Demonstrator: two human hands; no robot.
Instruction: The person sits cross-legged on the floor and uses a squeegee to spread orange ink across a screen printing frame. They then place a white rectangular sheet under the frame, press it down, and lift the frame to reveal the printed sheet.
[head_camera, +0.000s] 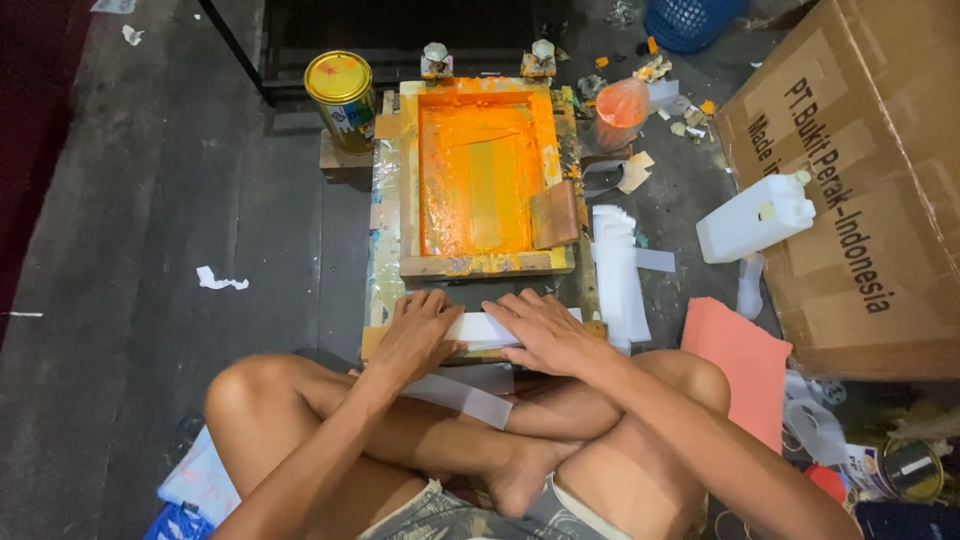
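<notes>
The person is sitting cross-legged on the floor (140, 200), working at a wooden screen frame (485, 265) whose mesh (480, 180) is carrying a thick coat of orange ink. Both hands are lying flat, fingers spread and palms down, on a white strip (483, 326) at the near edge of the printing base (380, 250), just in front of the frame. The left hand (420, 330) is pressing the strip's left end, the right hand (545, 330) its right end; the hands are lying side by side, nearly touching, and neither is gripping anything. A second strip (460, 395) is hanging off the base's edge over the person's shin.

Judging by this, the step in hand is seating or lining up a strip at the front of the base while the screen is resting down. A squeegee (555, 215) is lying on the frame's right side, untouched. The next move would call for keeping the strip square and flat, then freeing a hand without dragging it askew, since the ink sits close by and could smear.

A stack of white strips (615, 270) is lying just right of the frame. Farther off are a yellow-lidded can (342, 95), an orange-stained cup (620, 110), a white jug (755, 215), a pink sheet (740, 360) and a cardboard box (860, 180).
</notes>
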